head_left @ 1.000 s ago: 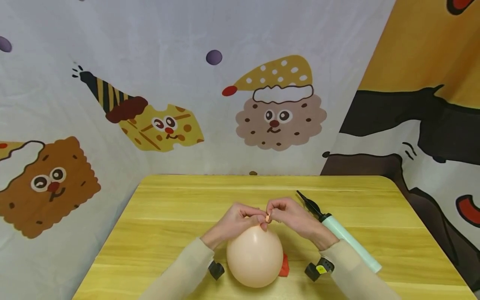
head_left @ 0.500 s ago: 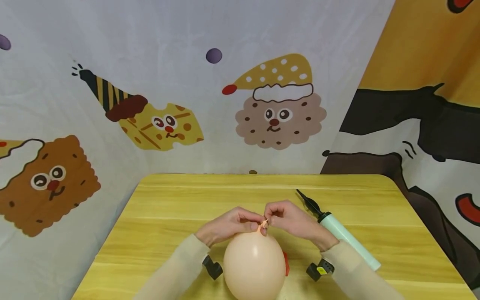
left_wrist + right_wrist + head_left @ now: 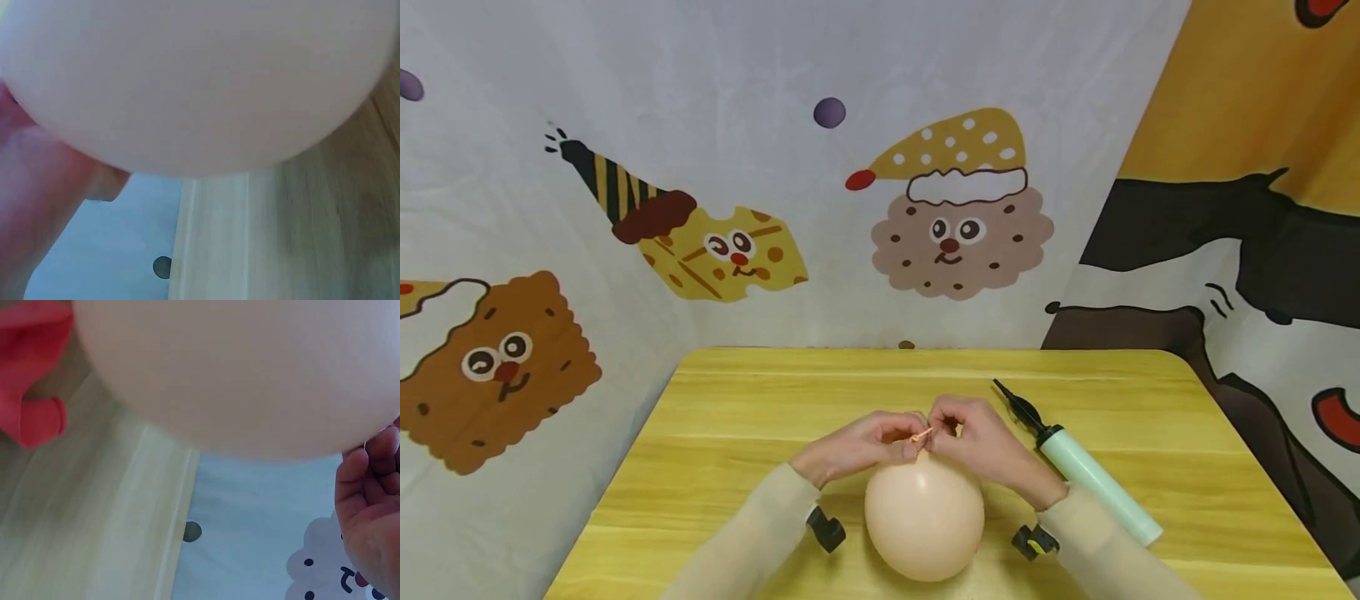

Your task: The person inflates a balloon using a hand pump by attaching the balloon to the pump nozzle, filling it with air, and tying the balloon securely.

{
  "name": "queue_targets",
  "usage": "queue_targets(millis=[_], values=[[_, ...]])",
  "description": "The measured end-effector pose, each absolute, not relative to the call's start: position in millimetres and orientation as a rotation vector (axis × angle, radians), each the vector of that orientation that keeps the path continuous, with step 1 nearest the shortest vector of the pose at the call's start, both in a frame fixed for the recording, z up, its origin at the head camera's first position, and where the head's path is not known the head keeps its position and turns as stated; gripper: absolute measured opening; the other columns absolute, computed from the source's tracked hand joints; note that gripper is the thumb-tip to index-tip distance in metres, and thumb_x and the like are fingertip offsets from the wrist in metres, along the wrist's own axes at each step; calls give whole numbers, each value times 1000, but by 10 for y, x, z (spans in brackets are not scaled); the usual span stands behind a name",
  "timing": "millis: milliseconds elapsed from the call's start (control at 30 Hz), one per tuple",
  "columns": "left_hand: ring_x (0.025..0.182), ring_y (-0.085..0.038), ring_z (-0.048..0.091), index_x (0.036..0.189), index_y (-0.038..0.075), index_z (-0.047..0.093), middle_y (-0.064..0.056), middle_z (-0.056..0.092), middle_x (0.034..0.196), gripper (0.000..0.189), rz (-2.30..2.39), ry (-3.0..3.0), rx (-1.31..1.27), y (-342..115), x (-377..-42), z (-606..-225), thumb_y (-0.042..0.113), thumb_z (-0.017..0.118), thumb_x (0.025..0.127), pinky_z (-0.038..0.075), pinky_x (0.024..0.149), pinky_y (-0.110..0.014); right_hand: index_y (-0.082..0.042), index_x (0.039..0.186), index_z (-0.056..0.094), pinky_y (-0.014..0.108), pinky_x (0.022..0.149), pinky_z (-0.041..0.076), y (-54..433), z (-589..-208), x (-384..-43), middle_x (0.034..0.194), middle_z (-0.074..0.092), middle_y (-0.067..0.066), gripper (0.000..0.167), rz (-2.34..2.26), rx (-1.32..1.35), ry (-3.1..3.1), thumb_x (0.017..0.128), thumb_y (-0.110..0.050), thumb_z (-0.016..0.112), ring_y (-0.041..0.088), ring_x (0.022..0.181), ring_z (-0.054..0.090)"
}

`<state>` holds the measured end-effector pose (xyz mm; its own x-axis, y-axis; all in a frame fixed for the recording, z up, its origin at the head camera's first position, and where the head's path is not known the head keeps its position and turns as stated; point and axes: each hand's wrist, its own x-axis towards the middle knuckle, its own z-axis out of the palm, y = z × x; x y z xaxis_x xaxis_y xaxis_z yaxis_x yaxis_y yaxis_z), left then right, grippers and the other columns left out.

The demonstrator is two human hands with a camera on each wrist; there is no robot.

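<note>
A peach-coloured inflated balloon [image 3: 924,525] hangs below both hands in the head view, its neck drawn up between the fingertips. My left hand [image 3: 861,443] pinches the neck from the left, thumb and fingers just above the round body. From the other side my right hand [image 3: 977,437] pinches the thin, stretched end of the neck. Both wrist views are largely filled by the balloon [image 3: 200,81]; part of the left hand [image 3: 50,187] shows at its edge, and curled fingers of the right hand [image 3: 372,500] show at the right.
A mint-green hand pump [image 3: 1101,483] with a black nozzle lies on the wooden table [image 3: 737,400], right of the right hand. A red uninflated balloon [image 3: 34,381] lies on the table, almost hidden behind the peach balloon in the head view. A cartoon-printed cloth [image 3: 737,83] hangs behind.
The balloon dropped lower, then rose and shifted slightly right, covering the red one. The neck's end is now drawn out toward the right hand; both hands stay close together.
</note>
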<state>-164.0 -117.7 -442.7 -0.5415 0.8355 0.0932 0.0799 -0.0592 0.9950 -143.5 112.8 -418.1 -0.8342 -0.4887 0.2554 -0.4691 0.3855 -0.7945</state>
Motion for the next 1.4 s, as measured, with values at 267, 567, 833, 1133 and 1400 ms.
queue_targets(millis=[267, 567, 833, 1133, 1400], values=[[118, -17, 58, 115, -7, 63, 2, 65, 122, 42, 1934, 1778, 885, -1028, -1578, -4479, 34, 62, 106, 52, 96, -34, -23, 81, 63, 24, 58, 46, 1124, -4124, -1457, 76, 57, -10, 16, -1499, -810, 2762, 82, -8, 67, 12, 74, 56], [106, -14, 65, 104, -11, 71, -14, 71, 111, 18, 2233, 2013, 797, -860, -1547, -4535, 6, 67, 101, 57, 89, -30, -22, 80, 62, 24, 57, 45, 1068, -4143, -1440, 75, 57, -11, 16, -1576, -769, 2888, 80, -7, 69, 10, 71, 54], [100, -14, 66, 103, -9, 76, -17, 70, 104, 15, 2295, 2158, 712, -826, -1540, -4522, 3, 71, 98, 59, 86, -30, -21, 79, 62, 25, 57, 45, 1030, -4192, -1439, 73, 56, -12, 17, -1605, -734, 2935, 79, -5, 67, 9, 70, 55], [98, -17, 66, 100, -5, 79, -17, 70, 101, 11, 2317, 2247, 605, -864, -1558, -4521, 3, 72, 96, 60, 83, -29, -21, 80, 63, 26, 58, 46, 1038, -4225, -1437, 75, 58, -10, 17, -1623, -678, 2927, 81, -5, 68, 10, 70, 55], [98, -17, 67, 100, 1, 82, -12, 73, 102, 11, 2219, 2349, 605, -849, -1568, -4500, 8, 74, 96, 59, 83, -30, -18, 90, 68, 32, 67, 52, 1032, -4241, -1436, 84, 61, -9, 8, -1600, -623, 2934, 89, -15, 75, 14, 79, 59]])
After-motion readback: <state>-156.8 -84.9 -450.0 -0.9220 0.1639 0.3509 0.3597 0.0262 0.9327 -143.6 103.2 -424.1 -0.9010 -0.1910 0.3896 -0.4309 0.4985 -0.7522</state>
